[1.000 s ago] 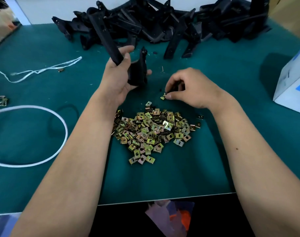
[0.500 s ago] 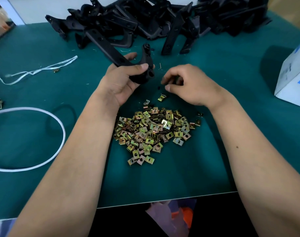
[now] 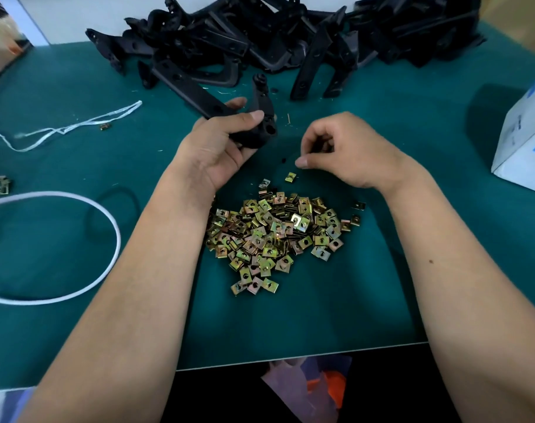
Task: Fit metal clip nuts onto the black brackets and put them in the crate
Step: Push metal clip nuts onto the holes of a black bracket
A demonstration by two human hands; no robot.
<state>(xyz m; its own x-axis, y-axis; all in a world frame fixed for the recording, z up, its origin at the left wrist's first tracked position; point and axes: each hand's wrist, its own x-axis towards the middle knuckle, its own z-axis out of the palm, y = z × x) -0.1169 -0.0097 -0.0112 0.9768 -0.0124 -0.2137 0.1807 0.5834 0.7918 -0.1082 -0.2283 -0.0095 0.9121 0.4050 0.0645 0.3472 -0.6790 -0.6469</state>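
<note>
- Green mat-covered table (image 3: 443,270), near edge running across the bottom of the view, pale wall strip at the far side.
- Left hand (image 3: 220,148) gripping a black bracket (image 3: 254,129) at its bend, thumb laid across the top, fingers curled behind; long flat arm of the bracket slanting up and to the left, short arm with a round knob standing upright above the thumb.
- Right hand (image 3: 345,151) just beside the bracket, fingers curled inward toward the palm, thumb tip pointing left; cannot tell whether anything small sits pinched inside the curled fingers.
- One loose clip nut (image 3: 290,177) lying on the mat directly below the right thumb, apart from it.
- Heap of brass-coloured clip nuts (image 3: 272,236) between the two forearms, nearer the viewer than both hands, a few strays at its right edge.
- Large tangled pile of black brackets (image 3: 290,38) along the far side of the table, well beyond the hands.
- White string (image 3: 77,126) trailing across the mat on the far left; white cord loop (image 3: 107,221) lying flat to the left of the left forearm.
- Few metal pieces (image 3: 1,184) at the left edge, near the cord loop.
- White and blue box (image 3: 525,141) at the right edge of the table, well apart from the right hand.
- No crate in view.
</note>
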